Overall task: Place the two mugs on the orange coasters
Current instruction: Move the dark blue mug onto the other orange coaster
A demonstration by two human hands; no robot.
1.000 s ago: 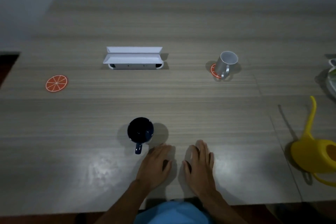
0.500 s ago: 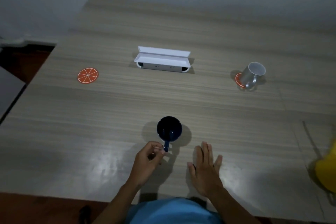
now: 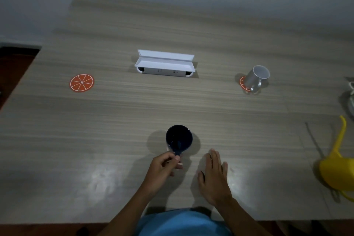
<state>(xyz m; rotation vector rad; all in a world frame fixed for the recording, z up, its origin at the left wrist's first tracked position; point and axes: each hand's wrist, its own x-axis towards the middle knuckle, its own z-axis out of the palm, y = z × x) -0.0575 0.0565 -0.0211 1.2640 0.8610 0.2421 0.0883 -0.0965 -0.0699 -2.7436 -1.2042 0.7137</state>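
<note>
1 of 2 mugs done: silver mug (image 3: 256, 78) sitting on right orange coaster (image 3: 242, 82). Now pinching handle of dark blue mug (image 3: 179, 138), near bench (image 3: 115, 130) edge, with left hand (image 3: 164, 166) fingers closed. Right hand (image 3: 214, 176) lying flat, spread, empty. Next, likely: lifting, carrying far left to free orange coaster (image 3: 82, 83), centering.

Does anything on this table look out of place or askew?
Only one thing: the grey mug sits off-centre on its orange coaster, which peeks out at the left. It seems to lean, though the wide-angle lens may cause that. No spill shows.
</note>
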